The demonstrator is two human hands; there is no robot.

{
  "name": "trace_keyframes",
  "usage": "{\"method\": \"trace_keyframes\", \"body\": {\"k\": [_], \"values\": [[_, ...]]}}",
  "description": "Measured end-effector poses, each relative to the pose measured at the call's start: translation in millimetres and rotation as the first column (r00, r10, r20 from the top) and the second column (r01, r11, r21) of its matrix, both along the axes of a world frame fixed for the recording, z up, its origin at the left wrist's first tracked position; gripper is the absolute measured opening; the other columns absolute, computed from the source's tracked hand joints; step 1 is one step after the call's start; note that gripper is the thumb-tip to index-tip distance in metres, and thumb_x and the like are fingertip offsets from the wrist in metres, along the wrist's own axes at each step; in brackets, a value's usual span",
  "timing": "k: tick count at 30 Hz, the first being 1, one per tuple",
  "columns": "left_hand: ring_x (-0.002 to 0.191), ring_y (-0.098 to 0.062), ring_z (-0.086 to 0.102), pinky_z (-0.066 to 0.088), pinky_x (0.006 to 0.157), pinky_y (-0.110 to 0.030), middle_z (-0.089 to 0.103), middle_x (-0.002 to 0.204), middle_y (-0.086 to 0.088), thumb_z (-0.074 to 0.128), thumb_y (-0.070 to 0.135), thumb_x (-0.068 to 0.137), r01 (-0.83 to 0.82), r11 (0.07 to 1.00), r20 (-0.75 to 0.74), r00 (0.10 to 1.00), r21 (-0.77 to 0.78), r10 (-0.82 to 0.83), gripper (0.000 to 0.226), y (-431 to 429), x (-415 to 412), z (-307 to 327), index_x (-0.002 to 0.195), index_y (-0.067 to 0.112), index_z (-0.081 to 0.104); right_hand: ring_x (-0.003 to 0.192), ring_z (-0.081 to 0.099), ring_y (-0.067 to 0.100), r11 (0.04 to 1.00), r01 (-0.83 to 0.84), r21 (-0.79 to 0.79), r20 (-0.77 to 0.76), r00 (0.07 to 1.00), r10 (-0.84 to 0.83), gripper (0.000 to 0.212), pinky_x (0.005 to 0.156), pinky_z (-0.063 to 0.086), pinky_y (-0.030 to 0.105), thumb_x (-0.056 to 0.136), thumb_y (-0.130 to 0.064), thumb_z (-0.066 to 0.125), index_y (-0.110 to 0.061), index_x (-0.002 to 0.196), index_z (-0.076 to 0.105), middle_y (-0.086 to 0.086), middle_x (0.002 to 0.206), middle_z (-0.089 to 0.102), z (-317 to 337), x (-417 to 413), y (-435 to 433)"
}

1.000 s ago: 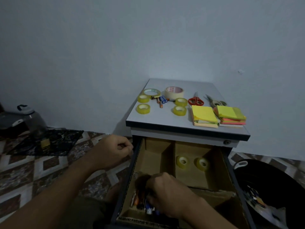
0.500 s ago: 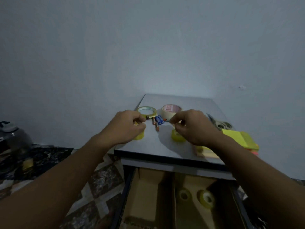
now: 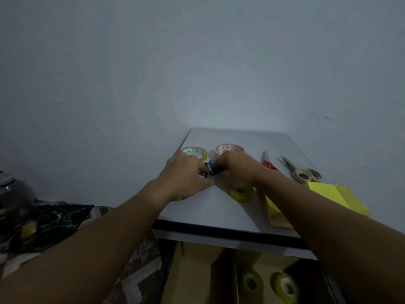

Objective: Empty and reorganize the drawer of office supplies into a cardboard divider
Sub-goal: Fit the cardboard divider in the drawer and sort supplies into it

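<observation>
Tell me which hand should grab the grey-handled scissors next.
Probably the right hand: the grey-handled scissors lie on its side of the cabinet top, past the red-handled scissors. The left hand would have to cross over it. Both hands are at the small blue items.

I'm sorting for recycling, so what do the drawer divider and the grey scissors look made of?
The divider looks like plain brown cardboard: matte tan walls with raw cut edges. The grey scissors seem to have thin metal blades and smooth plastic handles, though dim light leaves the finish uncertain.
</observation>
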State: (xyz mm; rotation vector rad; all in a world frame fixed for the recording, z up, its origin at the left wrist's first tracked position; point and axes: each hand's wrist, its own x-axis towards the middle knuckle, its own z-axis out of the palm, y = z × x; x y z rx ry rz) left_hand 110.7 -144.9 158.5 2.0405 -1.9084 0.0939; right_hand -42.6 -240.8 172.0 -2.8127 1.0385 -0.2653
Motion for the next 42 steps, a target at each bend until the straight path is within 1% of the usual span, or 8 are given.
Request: {"method": "trace_keyframes", "body": {"k": [4,11,18,21,24,30,35,42], "values": [[0.115,-0.026,0.048,0.038,0.088,-0.038,0.066,0.11,0.002,0.058,0.055,0.087,-0.026,0.999,0.077,0.997,-0.034,0.028,0.031,2,0,-1,0.101,0.032,0.073,0.102,0.058,0.02,1.0,0.017,-0.009,0.013,1.0,-0.017,0.027,0.1,0.047,0.043,0.093,-0.023,0.056,-0.03,0.115,0.07,0.0,0.109,0.068,-2,-1,0],[0.118,-0.026,0.05,0.04,0.091,-0.042,0.067,0.117,0.002,0.056,0.048,0.091,-0.029,0.999,0.111,0.993,-0.023,0.032,0.029,8,-4,5,0.114,0.039,0.071,0.106,0.058,0.023,1.0,-0.025,0.012,0.0,1.0,0.025,0.032,0.091,0.053,0.045,0.095,-0.02,0.053,-0.032,0.123,0.065,0.003,0.117,0.066,1,-1,9],[0.098,-0.017,0.058,0.043,0.086,-0.036,0.067,0.1,0.008,0.066,0.057,0.08,-0.045,0.999,0.133,0.99,0.004,0.044,0.034,21,1,14,0.104,0.034,0.072,0.101,0.058,0.019,0.999,0.014,0.052,0.024,1.0,-0.016,0.021,0.09,0.054,0.037,0.09,-0.021,0.061,-0.028,0.11,0.065,0.001,0.112,0.061,5,-4,6],[0.1,-0.016,0.058,0.049,0.088,-0.036,0.066,0.112,0.005,0.073,0.056,0.074,-0.018,0.998,0.075,0.997,0.061,0.013,0.05,22,4,19,0.12,0.034,0.067,0.109,0.056,0.02,0.998,-0.015,0.063,0.007,1.0,0.015,0.042,0.097,0.05,0.04,0.085,-0.031,0.068,-0.029,0.126,0.059,0.001,0.12,0.06,6,-3,7],[0.102,-0.015,0.059,0.053,0.087,-0.032,0.066,0.122,0.001,0.079,0.044,0.077,0.058,0.988,-0.041,0.998,0.144,-0.052,0.053,18,8,21,0.126,0.029,0.066,0.109,0.055,0.02,0.996,-0.055,0.077,-0.043,0.997,0.058,0.048,0.092,0.051,0.037,0.085,-0.037,0.069,-0.032,0.132,0.057,0.001,0.125,0.058,7,-2,7],[0.089,-0.009,0.061,0.051,0.075,-0.024,0.071,0.108,0.003,0.083,0.04,0.074,0.096,0.985,-0.094,0.992,0.146,-0.083,0.037,8,15,17,0.108,0.027,0.076,0.103,0.059,0.016,0.996,-0.075,0.054,-0.032,0.996,0.077,0.033,0.087,0.051,0.028,0.088,-0.03,0.067,-0.026,0.121,0.066,-0.001,0.116,0.064,10,-5,6],[0.093,-0.012,0.056,0.042,0.067,-0.024,0.056,0.104,0.01,0.084,0.055,0.066,0.057,0.987,-0.07,0.996,0.153,-0.046,0.052,3,19,19,0.112,0.034,0.071,0.108,0.059,0.019,0.994,-0.063,0.094,-0.014,0.998,0.064,0.048,0.091,0.053,0.032,0.083,-0.03,0.073,-0.025,0.129,0.06,0.0,0.122,0.061,14,-6,7],[0.081,-0.003,0.061,0.042,0.063,-0.017,0.068,0.094,0.013,0.085,0.048,0.07,0.109,0.986,-0.156,0.984,0.125,-0.089,0.042,4,19,18,0.106,0.028,0.076,0.109,0.056,0.019,0.983,-0.076,0.166,-0.018,0.997,0.08,0.047,0.092,0.047,0.03,0.085,-0.03,0.072,-0.025,0.131,0.061,0.0,0.123,0.06,15,-8,3]]}}
